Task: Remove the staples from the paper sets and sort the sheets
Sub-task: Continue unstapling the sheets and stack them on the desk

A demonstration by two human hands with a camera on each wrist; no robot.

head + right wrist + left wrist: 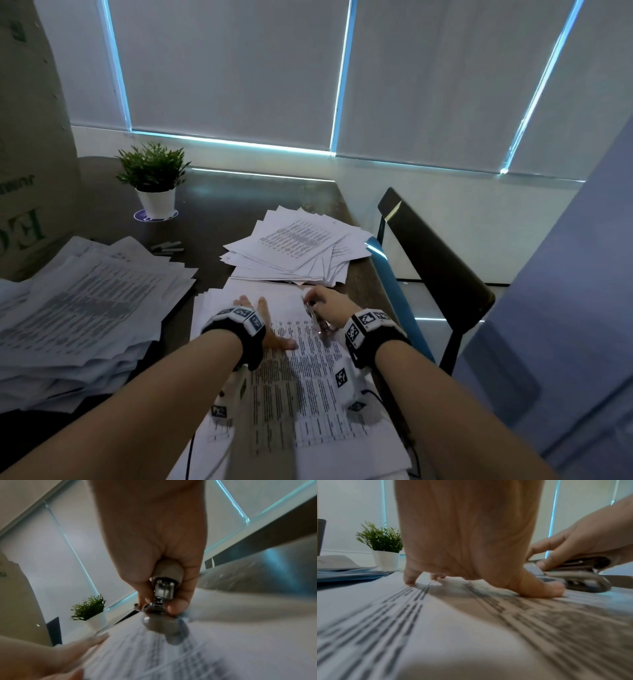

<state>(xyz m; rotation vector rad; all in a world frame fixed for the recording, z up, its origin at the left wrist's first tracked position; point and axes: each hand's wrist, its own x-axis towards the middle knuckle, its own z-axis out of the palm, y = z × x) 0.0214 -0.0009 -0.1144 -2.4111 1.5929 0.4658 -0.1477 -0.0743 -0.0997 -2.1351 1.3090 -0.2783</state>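
Left hand (pixel 263 329) flat, fingers spread, pinning paper set (pixel 301 383) on surface in front of person. Right hand (pixel 329 306) grips metal staple remover (pixel 570 577) at set's far corner. Sheets thin, floppy, tear-prone: hold down near staple, lever gently.

Potted plant (pixel 153 178), black chair (pixel 442 260)

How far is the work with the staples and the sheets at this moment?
Partly done, it seems. A fanned pile of white printed sheets lies at the far right of the dark table, perhaps already sorted. In hand: the left hand presses flat on the printed paper set while the right hand grips a metal stapler-like tool at its top corner. The thick stack of printed papers at left looks still to do.
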